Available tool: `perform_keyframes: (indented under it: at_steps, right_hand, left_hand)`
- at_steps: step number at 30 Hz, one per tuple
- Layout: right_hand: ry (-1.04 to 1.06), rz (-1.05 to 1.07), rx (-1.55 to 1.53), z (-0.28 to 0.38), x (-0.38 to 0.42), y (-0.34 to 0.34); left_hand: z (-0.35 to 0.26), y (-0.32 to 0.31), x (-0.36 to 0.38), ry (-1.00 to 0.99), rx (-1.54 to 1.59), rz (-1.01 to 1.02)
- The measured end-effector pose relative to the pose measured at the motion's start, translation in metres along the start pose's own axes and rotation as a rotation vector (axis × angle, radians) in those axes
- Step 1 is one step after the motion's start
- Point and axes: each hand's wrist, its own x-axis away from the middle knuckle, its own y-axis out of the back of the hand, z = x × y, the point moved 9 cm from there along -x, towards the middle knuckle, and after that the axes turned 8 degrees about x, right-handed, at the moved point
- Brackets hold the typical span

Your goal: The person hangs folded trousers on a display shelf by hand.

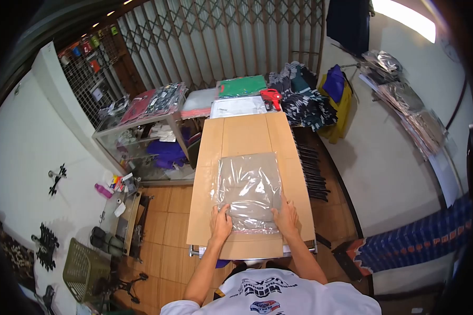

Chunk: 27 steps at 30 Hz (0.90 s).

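A folded grey-beige garment in a clear plastic bag [249, 184] lies flat on a cardboard-covered table [244, 134]. My left hand [221, 222] grips the lower left edge of the bag, thumb on top. On the opposite side, my right hand [286, 216] holds the lower right edge, its thumb also over the plastic. Glare from the shiny film hides some of the fabric. A reddish strip runs along the bag's near edge, between my two hands.
Beyond the table's far end are a green packet [242, 86], a red tape dispenser [271, 98] and a heap of dark gloves [305, 97]. A glass display case [142, 139] stands at left, a green plastic chair [84, 270] nearer. Blue patterned rolled material [415, 239] lies right.
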Motion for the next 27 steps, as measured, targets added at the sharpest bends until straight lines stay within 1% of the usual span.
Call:
perform_keyframes:
  at_steps: [2, 7, 9, 10, 11, 12, 13, 15, 16, 18, 19, 21, 22, 23, 24, 25, 26, 27]
  right_hand:
    - [-0.056, -0.011, 0.006, 0.005, -0.014, -0.007]
    - [-0.166, -0.021, 0.04, 0.013, -0.045, -0.017]
    - [-0.178, -0.126, 0.065, 0.015, -0.048, -0.014]
    - [-0.192, -0.13, 0.072, 0.014, -0.047, -0.016]
    - [-0.189, -0.158, 0.065, 0.015, -0.047, -0.016]
    - [-0.186, -0.188, 0.058, 0.015, -0.046, -0.013]
    - [-0.197, -0.196, 0.061, 0.012, -0.042, -0.011]
    - [-0.112, -0.241, 0.05, 0.013, -0.032, -0.011]
    - [-0.12, -0.238, 0.053, 0.008, -0.026, -0.015]
    - [-0.036, -0.468, -0.051, 0.008, -0.003, -0.002]
    - [-0.049, -0.467, -0.043, 0.006, 0.008, -0.002]
    - [-0.17, -0.35, -0.195, -0.004, 0.029, -0.01]
    - [-0.186, -0.353, -0.186, -0.002, 0.04, -0.005]
    - [-0.196, -0.359, -0.324, 0.0, 0.051, -0.004]
    - [-0.206, -0.365, -0.464, 0.0, 0.059, -0.005]
    - [-0.222, -0.368, -0.462, -0.004, 0.064, -0.007]
    - [-0.183, -0.392, -0.469, -0.004, 0.065, -0.005]
    - [-0.143, -0.416, -0.475, -0.004, 0.066, -0.004]
  left_hand:
    - [0.004, -0.003, -0.02, -0.005, -0.058, -0.01]
    - [0.014, -0.013, -0.061, -0.043, -0.064, -0.012]
    - [0.021, -0.016, -0.069, -0.036, -0.069, 0.004]
    - [0.019, -0.015, -0.072, -0.061, -0.057, -0.027]
    - [0.017, -0.013, -0.077, -0.087, -0.043, -0.061]
    - [0.018, -0.015, -0.078, -0.013, -0.022, 0.013]
    - [0.018, -0.017, -0.079, -0.022, -0.017, 0.023]
    - [0.017, -0.013, -0.078, -0.057, -0.018, -0.017]
    - [0.021, -0.015, -0.077, -0.055, -0.017, -0.008]
    - [0.017, -0.006, -0.072, -0.146, -0.004, -0.124]
    - [0.017, -0.007, -0.069, -0.146, 0.0, -0.109]
    - [0.016, 0.001, -0.064, -0.161, 0.088, -0.177]
    - [0.017, 0.003, -0.064, -0.111, 0.139, -0.168]
    - [0.011, 0.0, -0.06, -0.113, 0.144, -0.152]
    - [0.0, 0.015, -0.054, -0.084, 0.07, -0.243]
    - [-0.005, 0.024, -0.046, -0.057, -0.006, -0.335]
    - [-0.01, 0.023, -0.042, -0.11, -0.003, -0.371]
    - [-0.016, 0.021, -0.037, -0.116, -0.001, -0.357]
